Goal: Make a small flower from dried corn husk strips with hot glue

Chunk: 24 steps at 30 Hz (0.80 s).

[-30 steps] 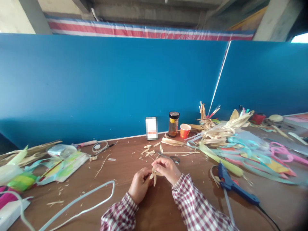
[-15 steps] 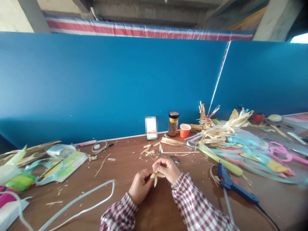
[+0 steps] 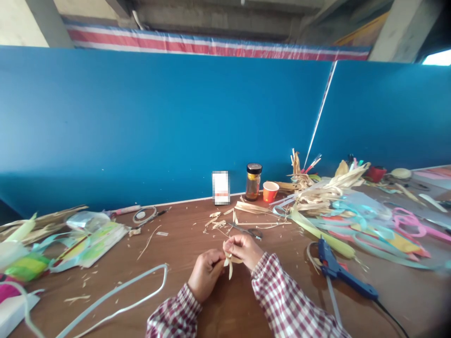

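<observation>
A small flower shape of pale dried husk strips (image 3: pixel 230 269) is held between my two hands, low over the brown table. My left hand (image 3: pixel 207 272) is closed, its thumb and fingers pinching the flower's left side. From the right and a little above, my right hand (image 3: pixel 244 250) pinches the same piece near its centre. The pale petals hang down and spread out below the fingertips. Just beyond my right hand lie dark-handled scissors (image 3: pixel 254 232) and loose husk scraps (image 3: pixel 215 221).
A blue glue gun (image 3: pixel 331 263) lies to the right, its cord trailing forward. Behind it are a heap of dried husks (image 3: pixel 320 197), ribbons and pink scissors (image 3: pixel 410 223). A lidded jar (image 3: pixel 252 183) and paper cup (image 3: pixel 270 191) stand at the back. A white cable (image 3: pixel 141 272) loops left.
The husk flower has turned slightly between my fingers: a petal now stands up near my right fingertips and the lower petals have shifted right. Both hands stay nearly in place.
</observation>
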Tool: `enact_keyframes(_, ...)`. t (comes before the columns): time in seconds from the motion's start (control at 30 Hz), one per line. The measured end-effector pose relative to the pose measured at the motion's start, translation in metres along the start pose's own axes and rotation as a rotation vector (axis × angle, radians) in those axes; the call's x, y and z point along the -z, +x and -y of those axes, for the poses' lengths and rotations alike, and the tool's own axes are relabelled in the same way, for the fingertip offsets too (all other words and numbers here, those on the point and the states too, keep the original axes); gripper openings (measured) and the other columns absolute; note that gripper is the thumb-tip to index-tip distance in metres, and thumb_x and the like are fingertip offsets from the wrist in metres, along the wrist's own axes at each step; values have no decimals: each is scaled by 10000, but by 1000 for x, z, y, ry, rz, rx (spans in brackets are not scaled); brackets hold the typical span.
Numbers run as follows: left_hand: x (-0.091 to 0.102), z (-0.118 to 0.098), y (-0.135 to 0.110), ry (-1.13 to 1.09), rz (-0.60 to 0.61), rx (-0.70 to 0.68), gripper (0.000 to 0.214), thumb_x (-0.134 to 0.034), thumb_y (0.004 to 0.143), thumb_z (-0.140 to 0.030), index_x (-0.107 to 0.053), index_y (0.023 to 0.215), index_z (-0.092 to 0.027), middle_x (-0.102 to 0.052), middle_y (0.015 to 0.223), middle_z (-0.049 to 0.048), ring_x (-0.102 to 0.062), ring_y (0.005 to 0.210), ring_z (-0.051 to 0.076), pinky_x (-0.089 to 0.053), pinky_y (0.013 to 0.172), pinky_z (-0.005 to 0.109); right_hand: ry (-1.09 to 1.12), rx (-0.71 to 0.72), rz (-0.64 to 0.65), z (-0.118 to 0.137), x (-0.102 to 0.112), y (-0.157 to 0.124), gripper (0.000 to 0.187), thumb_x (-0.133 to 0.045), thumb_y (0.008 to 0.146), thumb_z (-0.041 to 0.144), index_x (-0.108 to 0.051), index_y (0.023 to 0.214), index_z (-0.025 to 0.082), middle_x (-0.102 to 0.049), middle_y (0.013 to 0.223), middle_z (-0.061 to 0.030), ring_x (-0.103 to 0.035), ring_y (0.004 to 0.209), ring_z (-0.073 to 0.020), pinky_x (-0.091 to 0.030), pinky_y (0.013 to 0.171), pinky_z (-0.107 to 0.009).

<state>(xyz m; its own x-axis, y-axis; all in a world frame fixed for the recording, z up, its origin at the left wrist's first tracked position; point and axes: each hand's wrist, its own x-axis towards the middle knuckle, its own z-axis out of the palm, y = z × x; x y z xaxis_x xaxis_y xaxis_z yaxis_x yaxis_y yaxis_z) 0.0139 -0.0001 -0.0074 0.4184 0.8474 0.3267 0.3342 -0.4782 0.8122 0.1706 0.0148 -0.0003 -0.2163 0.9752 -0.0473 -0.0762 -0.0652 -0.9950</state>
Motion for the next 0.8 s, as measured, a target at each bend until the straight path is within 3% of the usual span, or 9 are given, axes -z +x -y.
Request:
enact_keyframes(0.13,-1,3,0,-38,-56,34,229,-518,792,-215,-602,587,-156,-522,548,-4,-476,545,112,-370,559,204,106,3,-17,-3,0,3,384,-705,616,502,-644,684,129,-581,593,2,-488,493,-74,-358,481,-209)
enact_keyframes(0.23,-1,10,2,-167,-168,148,192,-526,788,-276,-665,745,-152,-514,536,-18,-460,492,106,-363,498,203,212,-35,-116,-4,-2,5,450,-598,687,585,-652,817,157,-577,660,-1,-463,473,-65,-321,422,-190)
enact_keyframes(0.33,-2,17,3,-281,-254,241,240,-545,774,-327,-673,821,-130,-497,489,-32,-447,450,101,-356,464,202,182,-40,-119,-5,-6,5,442,-619,667,582,-637,813,164,-574,650,3,-462,481,-67,-320,413,-178)
enact_keyframes(0.43,-3,19,4,-314,-253,251,236,-575,750,-328,-677,807,-123,-523,496,-25,-464,449,104,-373,467,209,102,-18,-108,-8,-8,6,390,-679,628,531,-614,730,161,-575,598,13,-466,478,-72,-331,418,-177)
enact_keyframes(0.67,-3,17,4,-268,-265,235,183,-575,750,-276,-684,804,-140,-538,514,-21,-476,455,109,-385,475,216,50,-48,-111,-15,-6,8,403,-638,657,559,-574,656,161,-563,557,18,-459,441,-73,-308,379,-180)
enact_keyframes(0.8,-3,18,4,-295,-234,226,171,-575,755,-270,-683,777,-140,-550,545,-15,-486,474,106,-389,484,213,221,-106,-102,-15,-9,7,393,-670,644,527,-528,612,162,-499,484,54,-391,394,-41,-257,370,-159)
